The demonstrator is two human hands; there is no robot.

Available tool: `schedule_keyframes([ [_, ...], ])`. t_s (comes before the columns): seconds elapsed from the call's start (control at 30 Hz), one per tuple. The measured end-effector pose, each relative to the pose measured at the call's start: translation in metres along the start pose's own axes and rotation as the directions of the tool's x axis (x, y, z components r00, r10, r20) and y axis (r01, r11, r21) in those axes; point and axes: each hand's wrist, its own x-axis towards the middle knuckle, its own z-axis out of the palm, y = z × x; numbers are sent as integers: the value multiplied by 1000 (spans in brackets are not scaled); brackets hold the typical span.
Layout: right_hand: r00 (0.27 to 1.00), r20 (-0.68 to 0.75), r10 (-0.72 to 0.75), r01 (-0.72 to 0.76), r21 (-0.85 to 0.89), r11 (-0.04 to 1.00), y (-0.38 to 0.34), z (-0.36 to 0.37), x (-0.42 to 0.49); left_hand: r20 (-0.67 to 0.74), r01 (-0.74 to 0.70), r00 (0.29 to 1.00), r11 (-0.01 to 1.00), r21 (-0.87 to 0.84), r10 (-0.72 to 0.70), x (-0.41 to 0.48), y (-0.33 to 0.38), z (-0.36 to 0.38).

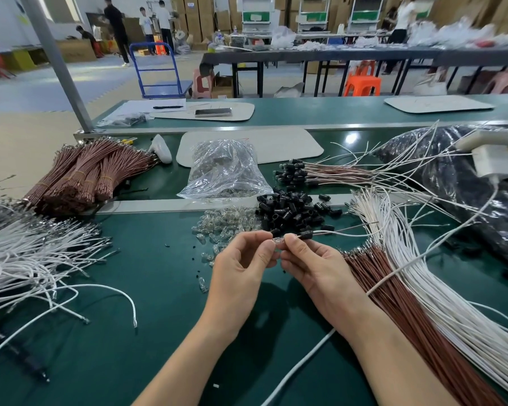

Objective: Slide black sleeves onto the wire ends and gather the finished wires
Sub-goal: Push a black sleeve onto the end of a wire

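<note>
Both hands meet above the green table (159, 288). My left hand (241, 265) pinches a small clear bulb (277, 241) at its fingertips. My right hand (314, 265) pinches the wire pair right beside the bulb, and a black sleeve (305, 234) sits on those wires just past my fingers. A white wire and a brown wire (349, 230) trail off to the right. Loose black sleeves (291, 210) are heaped just beyond my hands, with clear bulbs (226, 227) to their left. Finished sleeved wires (299, 171) lie gathered further back.
Brown wires (399, 303) and white wires (440, 288) fan out at the right. Loose white wires (27, 259) cover the left, bundled brown wires (82, 177) behind them. A clear bag (223, 168) and a dark bag (467, 183) lie at the back.
</note>
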Motion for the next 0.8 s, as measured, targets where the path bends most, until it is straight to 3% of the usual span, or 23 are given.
schedule_keyframes([
  [0.5,1000,0,-28,28,-24,999,3,-2,0,-5,-85,996,984,154,87,-2,-4,-3],
  [0.8,997,-12,-74,73,-94,993,8,-2,1,-17,-60,998,985,164,64,-2,-6,-6],
])
